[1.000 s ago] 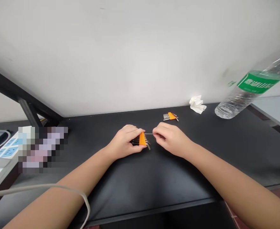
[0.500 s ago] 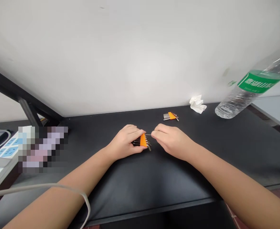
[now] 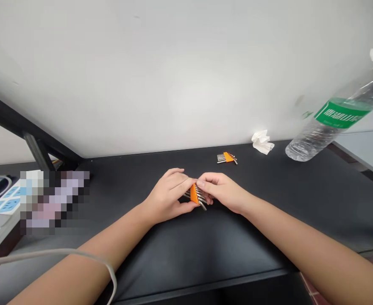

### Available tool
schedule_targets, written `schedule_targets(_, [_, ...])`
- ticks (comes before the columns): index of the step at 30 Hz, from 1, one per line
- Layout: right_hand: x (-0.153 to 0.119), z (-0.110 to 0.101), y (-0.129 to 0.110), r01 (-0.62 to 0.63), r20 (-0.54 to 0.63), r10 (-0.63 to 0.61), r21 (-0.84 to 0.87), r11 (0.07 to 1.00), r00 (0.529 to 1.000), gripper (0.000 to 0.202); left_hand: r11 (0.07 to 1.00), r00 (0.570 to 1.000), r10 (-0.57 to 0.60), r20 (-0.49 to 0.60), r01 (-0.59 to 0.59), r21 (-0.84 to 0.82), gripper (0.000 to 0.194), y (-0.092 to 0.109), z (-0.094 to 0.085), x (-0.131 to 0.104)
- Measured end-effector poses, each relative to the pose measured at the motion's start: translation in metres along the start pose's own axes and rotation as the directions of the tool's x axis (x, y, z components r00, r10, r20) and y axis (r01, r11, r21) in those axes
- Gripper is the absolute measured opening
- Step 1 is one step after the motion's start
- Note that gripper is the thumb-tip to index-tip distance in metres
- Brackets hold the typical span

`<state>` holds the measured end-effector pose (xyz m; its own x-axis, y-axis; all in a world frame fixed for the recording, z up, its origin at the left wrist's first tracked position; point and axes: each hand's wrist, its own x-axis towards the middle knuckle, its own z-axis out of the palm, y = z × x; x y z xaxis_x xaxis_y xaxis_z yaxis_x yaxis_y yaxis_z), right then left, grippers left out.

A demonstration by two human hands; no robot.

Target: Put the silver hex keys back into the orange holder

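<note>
My left hand grips an orange hex key holder between thumb and fingers, over the black tabletop. Several metal hex keys sit side by side in it, their bent ends pointing right. Fingers closed, my right hand pinches at the upper end of the row, right against the holder; the hex key there is mostly hidden by the fingertips. Farther back on the table lies a second orange holder with its own row of hex keys.
A crumpled white tissue and a clear plastic bottle with a green label stand by the wall. At the left are a white power strip, a pixelated patch and a black metal frame. A white cable loops across my left forearm.
My right hand has moved left and up against the holder; the thin hex key that stretched between the hands is now covered. The left hand's holder has tilted and shifted slightly right.
</note>
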<state>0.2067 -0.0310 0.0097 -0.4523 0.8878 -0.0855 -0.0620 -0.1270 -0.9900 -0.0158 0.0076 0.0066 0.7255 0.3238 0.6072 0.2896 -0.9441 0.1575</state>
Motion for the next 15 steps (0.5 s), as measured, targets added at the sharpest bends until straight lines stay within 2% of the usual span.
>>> schedule_targets(3, [-0.005,0.002,-0.005,0.136,-0.015,-0.145,-0.268,0.954,0.989,0.028,0.999,0.999,-0.034,0.012,0.034,-0.014,0.045,-0.006,0.000,-0.002])
schedule_targets(5, [-0.010,0.004,-0.010,0.219,0.046,-0.225,-0.490,0.844,0.973,0.033,0.998,0.998,-0.056,0.007,0.056,-0.031,0.044,-0.008,0.000,-0.004])
schedule_targets(7, [-0.015,0.005,-0.015,0.252,0.100,-0.249,-0.656,0.711,0.963,0.037,0.996,0.998,-0.064,-0.005,0.064,-0.056,0.047,-0.008,0.001,-0.005])
schedule_targets(8, [-0.016,0.004,-0.017,0.256,0.116,-0.250,-0.710,0.656,0.961,0.033,0.995,0.998,-0.067,-0.007,0.067,-0.074,0.048,-0.008,0.001,-0.005])
schedule_targets(11, [-0.018,0.001,-0.021,0.255,0.154,-0.223,-0.788,0.560,0.963,0.018,0.988,0.997,-0.075,0.003,0.075,-0.133,0.047,-0.006,0.003,-0.005])
schedule_targets(15, [-0.015,-0.005,-0.021,0.253,0.182,-0.180,-0.781,0.571,0.967,0.028,0.986,0.998,-0.068,0.019,0.070,-0.151,0.052,-0.008,0.005,-0.005])
